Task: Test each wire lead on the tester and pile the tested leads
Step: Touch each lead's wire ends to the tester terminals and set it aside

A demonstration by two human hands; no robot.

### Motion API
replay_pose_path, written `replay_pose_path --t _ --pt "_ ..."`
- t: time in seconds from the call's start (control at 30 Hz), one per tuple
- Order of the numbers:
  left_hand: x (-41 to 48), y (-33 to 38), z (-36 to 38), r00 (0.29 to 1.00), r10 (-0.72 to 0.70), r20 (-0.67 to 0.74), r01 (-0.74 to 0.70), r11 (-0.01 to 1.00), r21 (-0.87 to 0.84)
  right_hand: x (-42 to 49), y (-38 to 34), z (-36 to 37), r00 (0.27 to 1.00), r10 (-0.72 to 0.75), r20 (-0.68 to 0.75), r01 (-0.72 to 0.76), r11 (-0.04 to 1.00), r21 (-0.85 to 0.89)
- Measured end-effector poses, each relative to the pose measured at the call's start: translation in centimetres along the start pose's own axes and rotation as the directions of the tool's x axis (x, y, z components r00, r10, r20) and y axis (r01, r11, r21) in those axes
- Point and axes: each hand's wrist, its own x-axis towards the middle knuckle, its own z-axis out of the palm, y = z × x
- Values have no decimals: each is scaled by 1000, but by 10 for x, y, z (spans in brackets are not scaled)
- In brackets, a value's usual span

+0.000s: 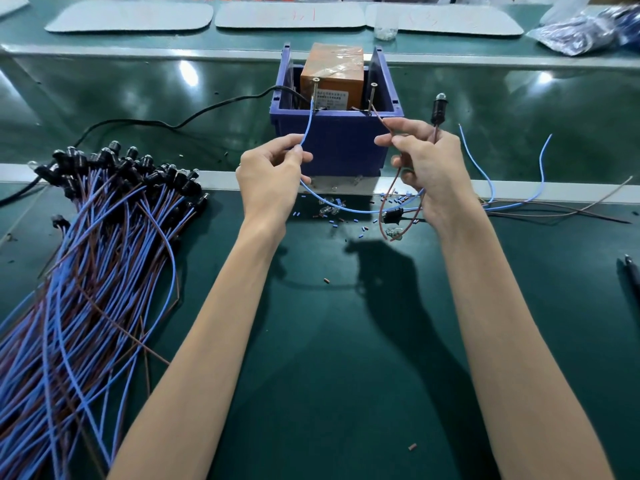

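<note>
The tester, an orange box [332, 76] inside a blue bin [341, 140], has two upright screw posts, one on the left [315, 88] and one on the right [372, 95]. My left hand [268, 174] pinches a blue wire [306, 128] whose tip touches the left post. My right hand [427, 161] pinches a brown wire [382, 121] that reaches to the right post, and also holds a black lamp holder with a clear bulb [439, 107] upright. A large pile of blue and brown leads [86, 265] with black lamp heads lies at the left.
A few loose leads [512, 206] lie on the green mat right of my hands. Small cut bits of insulation and clear bulbs [332, 207] are scattered before the bin. A black power cable [156, 124] runs left from the tester. A pen [632, 270] lies at the right edge.
</note>
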Motion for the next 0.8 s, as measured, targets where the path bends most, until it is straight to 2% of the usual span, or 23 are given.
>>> replay_pose_path --t 0.8 --pt "1 2 -2 999 27 31 -29 999 45 0 -1 -1 1000 -17 -4 17 1000 3"
